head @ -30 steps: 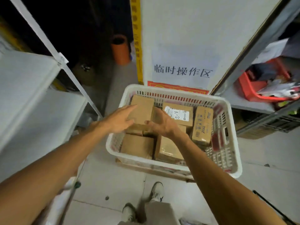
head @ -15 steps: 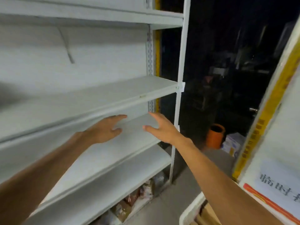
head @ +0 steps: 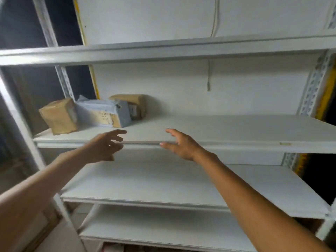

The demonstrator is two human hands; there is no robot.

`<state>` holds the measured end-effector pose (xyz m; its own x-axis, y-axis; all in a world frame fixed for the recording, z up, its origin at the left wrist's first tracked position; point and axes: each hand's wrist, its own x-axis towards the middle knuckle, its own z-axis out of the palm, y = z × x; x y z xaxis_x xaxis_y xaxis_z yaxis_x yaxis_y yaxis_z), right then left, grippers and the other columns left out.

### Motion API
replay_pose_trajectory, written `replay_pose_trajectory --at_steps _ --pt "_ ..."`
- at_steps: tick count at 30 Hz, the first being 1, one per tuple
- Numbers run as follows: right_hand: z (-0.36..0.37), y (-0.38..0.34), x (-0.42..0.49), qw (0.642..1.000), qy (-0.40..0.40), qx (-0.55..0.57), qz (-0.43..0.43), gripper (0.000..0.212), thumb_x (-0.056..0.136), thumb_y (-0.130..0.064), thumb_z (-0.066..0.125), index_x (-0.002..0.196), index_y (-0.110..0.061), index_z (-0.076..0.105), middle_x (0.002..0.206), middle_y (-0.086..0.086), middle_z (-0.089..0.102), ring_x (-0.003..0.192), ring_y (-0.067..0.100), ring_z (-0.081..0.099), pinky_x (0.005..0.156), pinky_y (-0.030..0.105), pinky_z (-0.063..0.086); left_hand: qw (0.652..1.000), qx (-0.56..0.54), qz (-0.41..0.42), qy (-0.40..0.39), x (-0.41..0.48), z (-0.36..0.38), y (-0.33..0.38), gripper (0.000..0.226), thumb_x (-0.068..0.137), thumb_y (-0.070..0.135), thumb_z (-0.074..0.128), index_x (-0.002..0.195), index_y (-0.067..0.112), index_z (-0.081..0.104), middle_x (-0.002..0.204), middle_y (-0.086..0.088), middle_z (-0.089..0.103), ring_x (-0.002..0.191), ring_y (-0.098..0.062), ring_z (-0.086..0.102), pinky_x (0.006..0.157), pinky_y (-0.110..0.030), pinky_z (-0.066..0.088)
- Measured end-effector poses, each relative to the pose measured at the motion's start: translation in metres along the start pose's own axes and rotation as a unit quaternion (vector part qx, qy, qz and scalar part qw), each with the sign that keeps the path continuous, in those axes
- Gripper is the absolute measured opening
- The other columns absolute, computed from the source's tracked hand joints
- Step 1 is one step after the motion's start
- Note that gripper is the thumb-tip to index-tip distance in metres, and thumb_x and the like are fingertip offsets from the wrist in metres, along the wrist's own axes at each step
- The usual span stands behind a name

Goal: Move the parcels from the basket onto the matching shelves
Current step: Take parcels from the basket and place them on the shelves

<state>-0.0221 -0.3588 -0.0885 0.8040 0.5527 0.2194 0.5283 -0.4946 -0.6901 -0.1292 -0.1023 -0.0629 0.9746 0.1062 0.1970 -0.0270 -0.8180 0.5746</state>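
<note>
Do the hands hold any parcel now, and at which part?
Nothing is held. The left hand and the right hand are both open before the shelf.

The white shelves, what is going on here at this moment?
A person has both arms out toward the middle shelf. The left hand and the right hand are open and hold nothing, near the shelf's front edge. Three parcels sit at its left end: a brown box, a grey-wrapped parcel and a second brown box behind it. The basket is not in view.
</note>
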Motion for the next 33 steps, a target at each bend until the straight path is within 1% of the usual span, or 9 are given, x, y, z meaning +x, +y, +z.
replay_pose_trajectory --at_steps 4,7,10,17,23,25,28,31,33 --pt "0.041 -0.039 0.034 0.999 -0.035 0.010 -0.026 0.069 0.089 -0.047 0.063 0.148 -0.026 0.036 0.151 0.007 0.039 0.132 0.023 0.045 0.106 0.030 0.036 0.996 0.077 -0.034 0.028 -0.021 -0.049 -0.037 0.042 0.091 0.010 0.059 0.130 0.022 0.050 0.123 -0.008 0.060 0.098 -0.021 0.062 0.086 -0.030 0.052" --pt "0.059 -0.059 0.057 0.998 -0.041 0.000 -0.043 0.068 0.088 -0.049 0.063 0.147 -0.028 0.036 0.151 0.007 0.040 0.133 0.025 0.044 0.106 0.034 0.038 0.993 0.092 -0.049 0.050 -0.024 -0.075 -0.055 0.040 0.092 0.013 0.058 0.131 0.019 0.050 0.128 -0.007 0.057 0.103 -0.019 0.061 0.091 -0.032 0.052" --pt "0.070 -0.076 0.080 0.998 -0.039 -0.009 -0.052 0.068 0.088 -0.049 0.063 0.147 -0.031 0.035 0.151 0.006 0.039 0.133 0.024 0.044 0.105 0.035 0.038 0.991 0.114 -0.034 0.062 -0.020 -0.094 -0.073 0.042 0.093 0.017 0.056 0.134 0.021 0.048 0.129 -0.002 0.056 0.097 -0.011 0.059 0.077 -0.015 0.049" --pt "0.097 -0.094 0.132 0.999 -0.019 0.003 -0.044 0.068 0.087 -0.050 0.064 0.146 -0.033 0.036 0.153 0.003 0.036 0.135 0.022 0.042 0.106 0.034 0.036 0.990 0.132 0.009 0.050 0.011 -0.124 -0.117 0.045 0.093 0.016 0.058 0.136 0.023 0.048 0.132 -0.001 0.056 0.102 -0.010 0.060 0.087 -0.026 0.051" --pt "0.133 -0.113 0.190 0.997 -0.035 0.022 -0.064 0.063 0.088 -0.048 0.062 0.144 -0.032 0.039 0.149 0.001 0.043 0.128 0.022 0.047 0.099 0.033 0.041 0.989 0.134 0.001 0.066 0.045 -0.147 -0.177 0.044 0.092 0.018 0.059 0.133 0.029 0.047 0.127 0.002 0.059 0.093 -0.003 0.059 0.067 -0.004 0.046" --pt "0.150 -0.120 0.216 0.995 -0.039 0.034 -0.087 0.060 0.089 -0.045 0.062 0.143 -0.030 0.041 0.146 0.002 0.046 0.124 0.021 0.051 0.096 0.032 0.044 0.988 0.126 -0.027 0.087 0.056 -0.155 -0.202 0.051 0.093 0.020 0.058 0.139 0.029 0.039 0.129 -0.001 0.058 0.098 -0.007 0.060 0.072 -0.008 0.048" --pt "0.175 -0.127 0.251 0.992 -0.033 0.052 -0.114 0.055 0.090 -0.044 0.062 0.140 -0.030 0.045 0.145 0.002 0.047 0.121 0.020 0.053 0.094 0.032 0.045 0.982 0.136 -0.066 0.110 0.066 -0.163 -0.227 0.058 0.093 0.020 0.057 0.144 0.028 0.030 0.138 -0.005 0.051 0.114 -0.020 0.057 0.087 -0.026 0.049" --pt "0.198 -0.140 0.291 0.986 -0.057 0.066 -0.140 0.053 0.091 -0.040 0.061 0.140 -0.027 0.045 0.146 0.002 0.046 0.127 0.021 0.050 0.092 0.028 0.039 0.976 0.147 -0.100 0.128 0.075 -0.179 -0.246 0.057 0.094 0.018 0.056 0.144 0.027 0.030 0.146 -0.005 0.043 0.128 -0.024 0.047 0.097 -0.039 0.046" --pt "0.211 -0.154 0.318 0.982 -0.067 0.091 -0.153 0.052 0.092 -0.037 0.062 0.140 -0.024 0.045 0.147 0.003 0.045 0.131 0.021 0.046 0.094 0.028 0.038 0.971 0.151 -0.112 0.150 0.083 -0.193 -0.257 0.055 0.094 0.019 0.056 0.143 0.028 0.033 0.146 -0.003 0.042 0.130 -0.024 0.044 0.099 -0.039 0.045"
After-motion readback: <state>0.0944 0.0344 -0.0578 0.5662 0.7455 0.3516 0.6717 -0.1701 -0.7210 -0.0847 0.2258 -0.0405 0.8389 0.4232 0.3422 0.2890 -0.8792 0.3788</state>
